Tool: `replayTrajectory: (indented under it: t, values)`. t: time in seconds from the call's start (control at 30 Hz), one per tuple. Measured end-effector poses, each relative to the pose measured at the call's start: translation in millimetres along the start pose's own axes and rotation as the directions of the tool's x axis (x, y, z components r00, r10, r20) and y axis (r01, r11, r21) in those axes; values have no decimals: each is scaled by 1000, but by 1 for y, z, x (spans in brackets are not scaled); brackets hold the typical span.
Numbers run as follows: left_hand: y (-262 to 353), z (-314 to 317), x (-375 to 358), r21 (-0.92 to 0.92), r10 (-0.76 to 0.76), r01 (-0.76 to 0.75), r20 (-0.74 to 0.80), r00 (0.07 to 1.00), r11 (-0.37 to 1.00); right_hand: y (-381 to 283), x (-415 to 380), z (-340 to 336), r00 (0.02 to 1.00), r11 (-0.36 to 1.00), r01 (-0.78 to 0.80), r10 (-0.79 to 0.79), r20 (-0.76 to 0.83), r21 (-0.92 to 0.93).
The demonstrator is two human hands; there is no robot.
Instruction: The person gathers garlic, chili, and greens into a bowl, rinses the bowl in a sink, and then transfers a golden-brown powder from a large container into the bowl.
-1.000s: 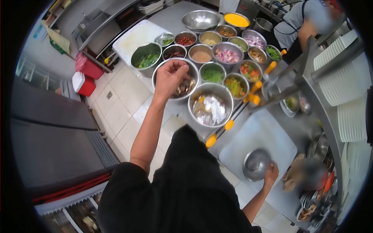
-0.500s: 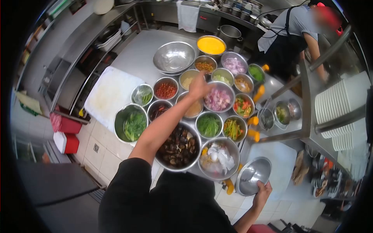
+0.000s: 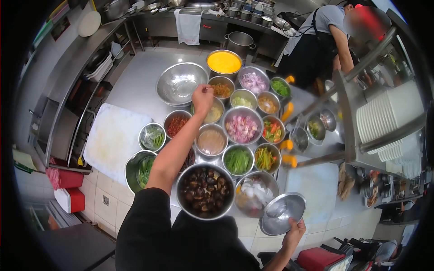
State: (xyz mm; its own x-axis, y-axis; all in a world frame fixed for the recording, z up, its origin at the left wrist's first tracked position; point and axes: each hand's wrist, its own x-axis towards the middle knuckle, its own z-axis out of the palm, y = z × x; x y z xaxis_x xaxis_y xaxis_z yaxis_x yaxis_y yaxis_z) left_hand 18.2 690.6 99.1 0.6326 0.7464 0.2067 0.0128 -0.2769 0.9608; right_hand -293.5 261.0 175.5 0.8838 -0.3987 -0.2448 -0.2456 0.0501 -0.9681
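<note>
Reaching across the bowls, my left hand [image 3: 203, 98] has its fingers pinched together beside the bowl of orange-brown bits [image 3: 221, 88]; what it holds, if anything, is too small to name. My right hand [image 3: 294, 231] grips the rim of a tilted steel bowl [image 3: 282, 213] at the lower right. That bowl overlaps the edge of a bowl with white and clear contents [image 3: 257, 192]. Below my left hand are bowls of pale paste [image 3: 211, 140] and dark mushrooms [image 3: 205, 189]. Pink shallots [image 3: 242, 128] fill a bowl to its right.
A large steel bowl [image 3: 172, 86] and a yellow-filled pot [image 3: 224, 62] stand at the back. White cutting boards [image 3: 110, 140] lie at both sides. A shelf with stacked white plates [image 3: 384, 119] is at the right. A person [image 3: 316, 43] bends over at the upper right.
My left hand has moved from near the shallots to the orange-brown bits' left side, its fingers now pinched. The held steel bowl is nearer the white-filled bowl. The view has shifted.
</note>
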Motion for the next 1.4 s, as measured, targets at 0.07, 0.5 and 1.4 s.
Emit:
replayTrajectory:
  t: [0.07, 0.5, 1.4]
  values:
    - [-14, 5, 4, -5, 103, -103, 13, 995, 995, 0, -6, 7, 1000, 1000, 9, -9, -10, 0]
    - [-20, -5, -7, 18, 253, -267, 255, 933, 964, -17, -12, 44, 998, 993, 42, -36, 57, -107]
    - [-22, -46, 8, -596, -315, 440, 308, 898, 671, -65, 97, 211, 954, 999, -16, 29, 299, -46]
